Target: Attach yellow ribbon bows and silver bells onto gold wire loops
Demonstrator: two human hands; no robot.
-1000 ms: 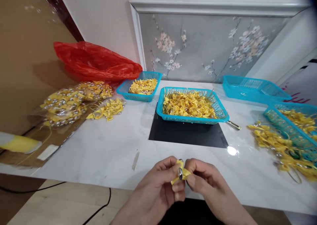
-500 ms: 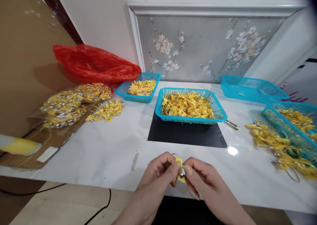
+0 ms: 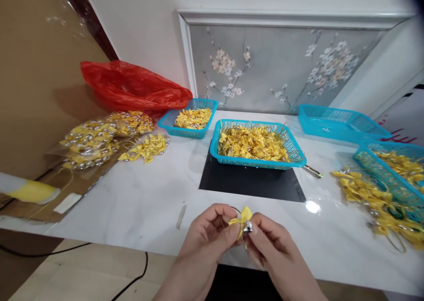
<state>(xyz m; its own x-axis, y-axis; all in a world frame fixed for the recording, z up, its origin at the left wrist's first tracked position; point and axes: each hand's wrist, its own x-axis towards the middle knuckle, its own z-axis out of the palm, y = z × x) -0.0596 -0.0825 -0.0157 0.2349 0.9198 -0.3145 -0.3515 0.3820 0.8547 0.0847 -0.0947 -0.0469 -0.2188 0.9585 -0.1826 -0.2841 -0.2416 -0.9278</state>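
Note:
Close to the table's front edge, both hands pinch one small piece: a yellow ribbon bow (image 3: 244, 214) with a shiny silver bead (image 3: 247, 226) at its knot. My left hand (image 3: 212, 234) is closed on the ribbon side, and a thin cord loops up behind its fingers. Thumb and forefinger of my right hand (image 3: 270, 241) grip the bead from the right. Fingertips hide the lower ribbon. Beyond the hands, a blue basket (image 3: 258, 163) heaped with similar yellow bows and cords sits partly on a black mat (image 3: 248, 184).
Bagged bows (image 3: 89, 144) and a loose pile (image 3: 145, 147) lie left, by a red plastic bag (image 3: 135, 86) and a smaller blue basket (image 3: 188, 132). Right are strung bows (image 3: 367, 192), a filled basket (image 3: 380, 166), another blue basket (image 3: 344, 124) and a metal tool (image 3: 313, 171).
The ribbon has turned in my fingers: its loops now spread upward and left, where it was narrow and upright before. My left fingers have loosened slightly. The view has shifted a little.

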